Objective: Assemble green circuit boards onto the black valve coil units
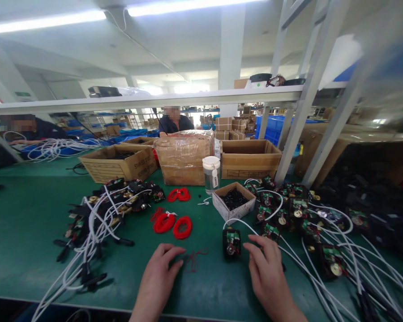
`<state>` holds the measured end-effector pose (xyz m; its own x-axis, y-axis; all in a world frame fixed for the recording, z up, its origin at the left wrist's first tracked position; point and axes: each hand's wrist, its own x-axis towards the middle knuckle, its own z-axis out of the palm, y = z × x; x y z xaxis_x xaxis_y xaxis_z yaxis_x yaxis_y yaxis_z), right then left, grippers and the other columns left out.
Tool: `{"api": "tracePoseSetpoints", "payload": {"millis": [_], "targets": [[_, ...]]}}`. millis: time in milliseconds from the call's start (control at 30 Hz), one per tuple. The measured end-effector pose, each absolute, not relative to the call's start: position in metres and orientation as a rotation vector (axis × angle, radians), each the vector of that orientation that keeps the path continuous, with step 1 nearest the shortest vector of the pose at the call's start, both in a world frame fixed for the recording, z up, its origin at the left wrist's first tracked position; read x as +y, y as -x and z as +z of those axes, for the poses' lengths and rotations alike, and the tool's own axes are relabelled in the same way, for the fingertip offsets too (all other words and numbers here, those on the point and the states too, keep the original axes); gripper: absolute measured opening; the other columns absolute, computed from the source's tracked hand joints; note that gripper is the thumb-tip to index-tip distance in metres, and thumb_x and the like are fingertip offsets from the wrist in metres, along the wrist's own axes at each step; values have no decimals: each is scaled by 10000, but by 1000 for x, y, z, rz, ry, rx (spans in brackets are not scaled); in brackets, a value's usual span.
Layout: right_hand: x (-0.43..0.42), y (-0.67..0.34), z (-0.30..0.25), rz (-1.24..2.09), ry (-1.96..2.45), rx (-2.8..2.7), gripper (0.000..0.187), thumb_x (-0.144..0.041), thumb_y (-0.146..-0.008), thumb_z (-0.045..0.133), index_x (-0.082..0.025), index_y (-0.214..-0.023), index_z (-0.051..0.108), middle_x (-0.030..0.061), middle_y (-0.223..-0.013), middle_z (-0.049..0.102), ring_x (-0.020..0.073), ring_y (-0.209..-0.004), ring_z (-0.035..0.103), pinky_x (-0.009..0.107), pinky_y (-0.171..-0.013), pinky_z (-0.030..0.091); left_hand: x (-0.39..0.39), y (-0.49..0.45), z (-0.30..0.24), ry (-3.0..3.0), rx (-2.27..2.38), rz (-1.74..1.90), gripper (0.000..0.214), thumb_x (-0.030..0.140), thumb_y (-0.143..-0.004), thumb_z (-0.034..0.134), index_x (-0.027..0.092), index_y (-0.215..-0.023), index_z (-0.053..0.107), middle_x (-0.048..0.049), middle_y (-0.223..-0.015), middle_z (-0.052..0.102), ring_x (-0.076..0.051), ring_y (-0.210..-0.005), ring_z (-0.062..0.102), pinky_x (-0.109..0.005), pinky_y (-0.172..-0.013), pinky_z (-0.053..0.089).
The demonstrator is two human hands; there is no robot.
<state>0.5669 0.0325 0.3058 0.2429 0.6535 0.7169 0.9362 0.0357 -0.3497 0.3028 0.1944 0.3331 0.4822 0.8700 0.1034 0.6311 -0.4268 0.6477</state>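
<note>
My left hand (pixel 159 273) rests on the green table (pixel 27 223), fingers curled loosely, its fingertips beside a small loose tangle of red wire (pixel 195 261). My right hand (pixel 267 273) lies palm down with fingers apart, just right of a black module with a green circuit board (pixel 231 243) that has a white cable attached. Neither hand grips anything. Coils of red wire (pixel 173 223) lie beyond my left hand.
Piles of black modules with white cables lie left (pixel 100 214) and right (pixel 305 219). A small white box of black parts (pixel 233 201), a clear jar (pixel 211 174) and cardboard boxes (pixel 183 158) stand behind. Other people sit at the far side.
</note>
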Motion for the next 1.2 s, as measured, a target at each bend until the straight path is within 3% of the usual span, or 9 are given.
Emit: {"api": "tracePoseSetpoints", "payload": {"millis": [300, 567, 800, 1100, 1200], "targets": [[30, -570, 303, -411, 1714, -1470, 318, -57, -942, 440, -223, -1162, 599, 124, -1245, 541, 289, -1146, 535, 507, -941, 489, 200, -320, 338, -2228, 1173, 582, 210, 329, -869, 531, 230, -772, 689, -68, -920, 682, -254, -920, 644, -382, -872, 486], [33, -566, 309, -305, 1638, -1468, 316, -89, -956, 449, -252, -1176, 608, 103, -1162, 592, 269, -1053, 585, 462, -889, 519, 190, -323, 393, -1904, 1119, 627, 291, 491, -836, 537, 221, -790, 637, -28, -793, 685, -243, -809, 639, -329, -765, 480], [45, -541, 352, 235, 1481, -1349, 255, -152, -993, 432, -250, -1136, 620, 57, -1024, 629, 212, -966, 616, 342, -842, 522, 178, -338, 414, -1716, 916, 569, 298, 504, -823, 597, 207, -797, 614, -24, -821, 681, -236, -857, 644, -343, -821, 493], [60, -525, 390, 831, 1240, -1261, 330, -142, -807, 597, -213, -1114, 696, 23, -1017, 637, 165, -889, 616, 277, -793, 495, 161, -362, 434, -1613, 686, 426, 278, 479, -810, 646, 204, -792, 604, 5, -764, 630, -187, -775, 591, -305, -751, 475], [60, -527, 388, 919, 1222, -1210, 221, -169, -786, 638, -190, -995, 706, 1, -898, 650, 149, -800, 586, 251, -716, 461, 157, -369, 433, -1632, 705, 400, 270, 474, -808, 634, 207, -790, 603, 14, -751, 603, -182, -775, 567, -293, -738, 460]]}}
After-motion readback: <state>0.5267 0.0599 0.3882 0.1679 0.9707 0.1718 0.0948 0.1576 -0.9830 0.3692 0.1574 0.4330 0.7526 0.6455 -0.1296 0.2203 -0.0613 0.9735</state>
